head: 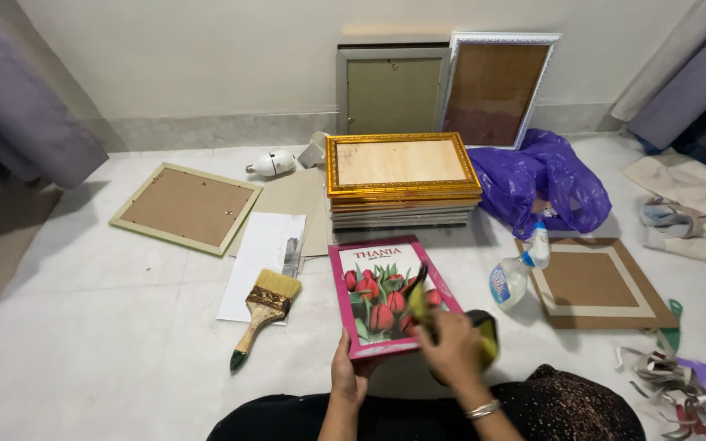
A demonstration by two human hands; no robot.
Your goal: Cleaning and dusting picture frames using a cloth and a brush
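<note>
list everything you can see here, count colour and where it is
pink frame: 1, pink border, tulip picture, floor centre, held
cloth: 1, yellow-green and dark, on the pink frame's right edge
paintbrush: 1, wooden handle, green tip, left of the pink frame
stack of frames: 1 stack, gold one on top, behind the pink frame
leaning frames: 2, grey and white, against the wall
face-down frame: 1, pale green, far left
spray bottle: 1, clear with blue label, lying right
plastic bag: 1, purple, right of the stack
backing board: 1, brown, right
left hand: holds the pink frame's bottom edge
right hand: presses the cloth on the frame
</note>
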